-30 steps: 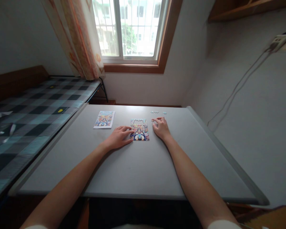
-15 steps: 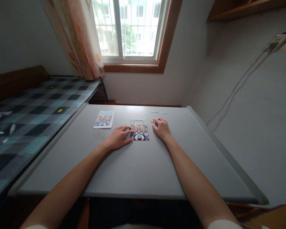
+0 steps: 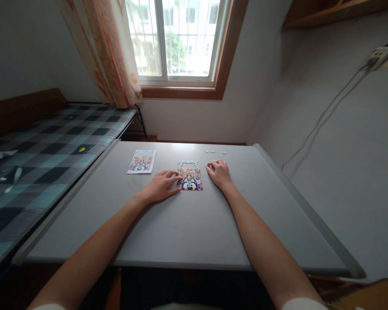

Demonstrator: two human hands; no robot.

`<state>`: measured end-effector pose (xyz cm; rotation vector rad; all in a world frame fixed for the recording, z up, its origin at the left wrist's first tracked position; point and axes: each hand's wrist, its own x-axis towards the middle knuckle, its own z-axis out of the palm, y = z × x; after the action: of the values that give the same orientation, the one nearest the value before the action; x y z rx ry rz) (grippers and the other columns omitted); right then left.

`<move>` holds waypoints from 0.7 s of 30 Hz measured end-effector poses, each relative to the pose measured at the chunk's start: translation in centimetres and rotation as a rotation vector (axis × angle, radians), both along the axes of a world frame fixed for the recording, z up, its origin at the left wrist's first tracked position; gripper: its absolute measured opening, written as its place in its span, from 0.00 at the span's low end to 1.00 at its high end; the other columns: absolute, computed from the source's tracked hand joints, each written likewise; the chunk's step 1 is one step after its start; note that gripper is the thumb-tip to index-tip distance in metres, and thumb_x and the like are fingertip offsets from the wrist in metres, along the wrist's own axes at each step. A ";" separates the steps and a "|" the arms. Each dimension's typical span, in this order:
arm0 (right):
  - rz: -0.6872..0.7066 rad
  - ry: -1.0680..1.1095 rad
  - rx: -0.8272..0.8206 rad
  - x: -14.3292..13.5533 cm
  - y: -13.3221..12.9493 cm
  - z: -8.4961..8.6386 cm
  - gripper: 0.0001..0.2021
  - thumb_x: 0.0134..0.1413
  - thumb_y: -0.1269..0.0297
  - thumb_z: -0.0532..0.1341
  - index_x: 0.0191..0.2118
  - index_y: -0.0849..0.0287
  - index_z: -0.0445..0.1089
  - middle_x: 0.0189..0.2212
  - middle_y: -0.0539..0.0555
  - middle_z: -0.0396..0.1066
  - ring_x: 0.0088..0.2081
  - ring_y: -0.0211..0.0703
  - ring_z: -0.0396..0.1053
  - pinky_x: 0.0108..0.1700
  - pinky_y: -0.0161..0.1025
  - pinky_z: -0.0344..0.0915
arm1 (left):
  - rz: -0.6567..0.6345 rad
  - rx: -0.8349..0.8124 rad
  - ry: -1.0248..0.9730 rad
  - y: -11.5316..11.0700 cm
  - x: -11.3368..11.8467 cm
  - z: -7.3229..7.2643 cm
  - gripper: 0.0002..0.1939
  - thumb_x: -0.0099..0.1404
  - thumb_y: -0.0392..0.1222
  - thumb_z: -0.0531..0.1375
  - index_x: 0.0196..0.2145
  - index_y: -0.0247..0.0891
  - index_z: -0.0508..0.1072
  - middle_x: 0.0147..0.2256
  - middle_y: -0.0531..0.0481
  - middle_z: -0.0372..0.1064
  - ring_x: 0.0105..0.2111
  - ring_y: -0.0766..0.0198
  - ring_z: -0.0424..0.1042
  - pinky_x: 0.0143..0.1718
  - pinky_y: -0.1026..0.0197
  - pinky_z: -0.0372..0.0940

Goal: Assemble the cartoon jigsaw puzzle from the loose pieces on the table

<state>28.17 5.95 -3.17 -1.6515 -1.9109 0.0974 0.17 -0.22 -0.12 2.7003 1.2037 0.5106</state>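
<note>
- Grey bench beneath a barred window carries everything.
- Printed picture lies apart, left of the hands.
- Left hand, open with fingers spread, rests at the puzzle's edge; sideways pressure could shift or buckle it.
- Partly filled puzzle lies between the hands.
- Right hand has curled fingers; whether they grip a piece, one cannot tell.
- Loose pieces lie beyond it; a careless sweep could scatter them.

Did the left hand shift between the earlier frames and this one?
No, not visibly: against the gray table, the left hand keeps its place at the left edge of the puzzle.
</note>
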 end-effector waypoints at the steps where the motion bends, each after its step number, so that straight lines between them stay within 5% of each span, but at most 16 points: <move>1: 0.004 0.009 0.003 0.1 0.1 -0.1 0.10 0.55 0.61 0.58 0.38 0.56 0.75 0.38 0.58 0.67 0.42 0.49 0.61 0.48 0.44 0.57 | -0.001 0.000 0.001 0.0 0.0 0.0 0.22 0.66 0.53 0.55 0.56 0.50 0.66 0.55 0.49 0.61 0.54 0.54 0.61 0.57 0.51 0.55; 11: 0.023 0.091 -0.032 0.6 0.8 -0.2 0.07 0.51 0.60 0.61 0.30 0.58 0.73 0.32 0.55 0.68 0.37 0.45 0.63 0.46 0.42 0.57 | -0.003 0.009 0.003 0.0 0.0 0.0 0.22 0.66 0.53 0.54 0.56 0.50 0.66 0.55 0.49 0.61 0.54 0.55 0.61 0.58 0.51 0.55; 21: 0.014 0.102 -0.050 0.6 0.9 -0.3 0.08 0.50 0.60 0.61 0.33 0.57 0.74 0.32 0.54 0.68 0.37 0.45 0.63 0.47 0.42 0.58 | -0.001 0.004 0.000 0.0 0.0 0.2 0.22 0.66 0.53 0.54 0.56 0.50 0.66 0.55 0.48 0.62 0.54 0.54 0.61 0.57 0.51 0.55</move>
<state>28.77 6.83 -3.49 -1.6338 -1.8577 0.2319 0.19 -0.27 0.06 2.7039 1.2024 0.5140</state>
